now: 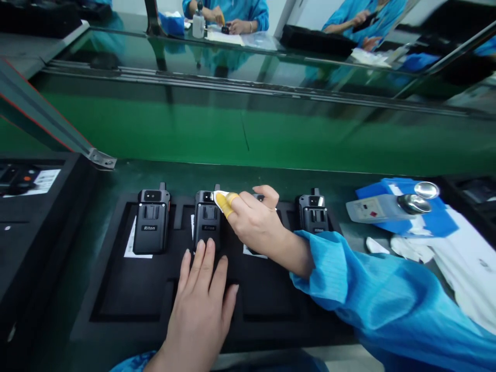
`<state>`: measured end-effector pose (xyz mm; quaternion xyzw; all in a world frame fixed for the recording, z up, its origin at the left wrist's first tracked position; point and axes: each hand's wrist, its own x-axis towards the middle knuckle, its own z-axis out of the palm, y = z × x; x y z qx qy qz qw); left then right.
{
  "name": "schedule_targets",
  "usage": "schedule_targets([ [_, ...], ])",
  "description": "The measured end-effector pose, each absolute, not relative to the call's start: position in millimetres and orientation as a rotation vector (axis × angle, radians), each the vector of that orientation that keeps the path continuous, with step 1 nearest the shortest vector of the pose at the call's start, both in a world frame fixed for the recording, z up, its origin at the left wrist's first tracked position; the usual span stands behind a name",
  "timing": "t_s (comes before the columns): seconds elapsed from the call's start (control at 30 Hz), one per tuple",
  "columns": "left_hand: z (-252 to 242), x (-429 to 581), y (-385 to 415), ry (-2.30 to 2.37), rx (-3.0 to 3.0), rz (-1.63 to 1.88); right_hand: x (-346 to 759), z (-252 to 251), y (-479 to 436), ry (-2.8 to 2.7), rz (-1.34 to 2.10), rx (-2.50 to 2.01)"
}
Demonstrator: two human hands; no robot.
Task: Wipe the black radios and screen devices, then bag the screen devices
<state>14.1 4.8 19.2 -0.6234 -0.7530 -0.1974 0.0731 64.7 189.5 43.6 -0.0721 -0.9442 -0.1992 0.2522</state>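
Note:
Several black handheld radios lie in a row in a black foam tray [127,294]. My left hand [201,315] is flat with its fingers stretched out, fingertips at the lower end of the second radio [208,219]. My right hand [258,222], with yellow finger covers, pinches a small white wipe [217,196] against the top of that radio, near its camera window. To the left is another radio [150,227] marked "Riton", on a white label. A third radio is mostly hidden behind my right hand. The rightmost radio [313,212] is partly covered by my blue sleeve.
On the right, a clear bottle [368,208] with a metal top lies over a blue packet [437,227], by crumpled white wipes [411,249] and a white cloth [465,263]. Another black tray [34,232] stands left. Two people in blue work beyond the green partition [186,129].

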Motion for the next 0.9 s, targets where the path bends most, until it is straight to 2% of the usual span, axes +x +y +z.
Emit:
schedule_targets([
  [0.17, 17.0, 14.9, 4.1, -2.281, -1.861, -0.632, 67.7, 51.3, 197.1, -2.592, -0.516, -0.327],
  [0.4, 17.0, 16.8, 4.4, -2.304, -1.794, -0.745, 37.4, 54.8, 200.1, -2.707, -0.51, 0.105],
  [0.6, 15.8, 17.5, 3.8, -2.333, -1.813, -0.73, 27.5, 61.0, 227.1, -2.744, -0.47, -0.241],
  [0.77, 16.2, 15.6, 4.5, -2.284, -1.837, -0.708, 40.5, 73.4, 223.6, -2.652, 0.063, -0.543],
  [0.83, 15.8, 14.3, 4.2, -2.252, -1.847, -0.702, 45.3, 76.5, 216.4, -2.581, 0.531, -0.631],
  [0.9, 14.7, 12.8, 3.3, -2.226, -1.855, -0.703, 49.8, 78.8, 208.7, -2.383, 1.178, -0.695],
])
